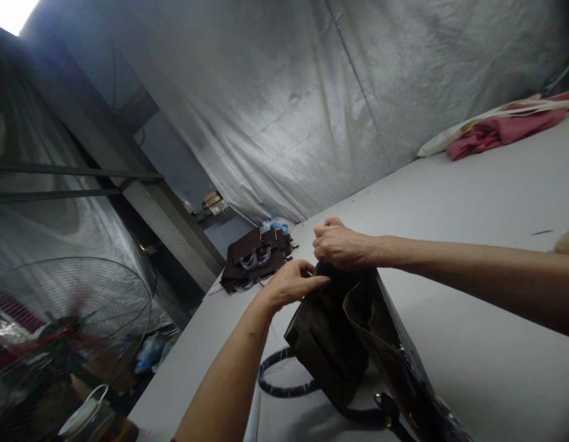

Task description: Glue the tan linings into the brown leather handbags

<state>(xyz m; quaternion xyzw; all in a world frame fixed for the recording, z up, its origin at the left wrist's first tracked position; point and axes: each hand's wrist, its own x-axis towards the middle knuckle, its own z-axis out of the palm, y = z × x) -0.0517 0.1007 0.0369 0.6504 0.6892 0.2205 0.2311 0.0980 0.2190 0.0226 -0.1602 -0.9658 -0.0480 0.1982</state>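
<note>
A dark handbag (330,344) rests on the white table in front of me, its mouth spread so that the brownish lining shows. One looped handle (288,390), which looks wrapped in clear film, sticks out on its left side. My left hand (296,283) pinches the bag's edge at the far end, thumb on the inside. Right beside it, my right hand (342,244) is closed at the bag's far top corner. Its fingertips are mostly hidden, so any small part in them does not show.
More dark handbags (254,255) with wrapped handles lie at the table's far left corner. Pink cloth (505,132) is heaped by the silver sheet wall at right. A caged fan (67,325) and a lidded jar (88,417) stand left of the table (487,270). Part of someone's hand shows at the right edge.
</note>
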